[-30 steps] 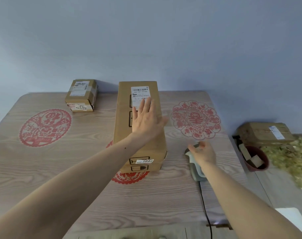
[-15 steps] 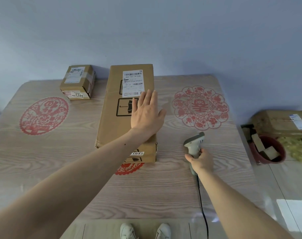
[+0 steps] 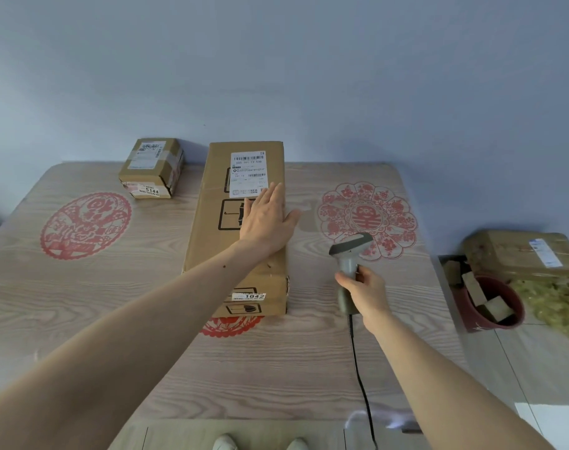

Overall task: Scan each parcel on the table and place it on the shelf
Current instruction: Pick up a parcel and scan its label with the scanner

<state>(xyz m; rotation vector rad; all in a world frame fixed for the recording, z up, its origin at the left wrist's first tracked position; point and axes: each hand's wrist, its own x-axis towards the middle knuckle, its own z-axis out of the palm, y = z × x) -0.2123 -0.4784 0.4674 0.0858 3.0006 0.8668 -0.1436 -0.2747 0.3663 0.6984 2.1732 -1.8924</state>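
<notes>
- The long box (image 3: 241,228) lies flat on the tabletop (image 3: 82,303), lengthwise away from the person, its far end near the wall.
- A white label (image 3: 247,173) with barcodes sits on the far part of the box's top; a tag reading 1042 is on its near end.
- The left hand (image 3: 267,219) rests flat on top of the box, fingers straight and together, thumb spread over the box's right edge, fingertips at the label's lower corner.
- The right hand (image 3: 362,289), right of the box, grips the handle of a grey scanner (image 3: 349,254); the scanner's head is raised and points away from the person.
- The scanner's black cable (image 3: 357,368) runs back over the tabletop's near edge.
- A small box (image 3: 151,167), tagged 5144, stands left of the long box, near the wall.
- Red paper-cut patterns (image 3: 367,219) mark the tabletop on both sides of the long box, and another shows under its near end.
- On the floor, well right of the box, are a red pot (image 3: 494,303) and another parcel (image 3: 520,254).
</notes>
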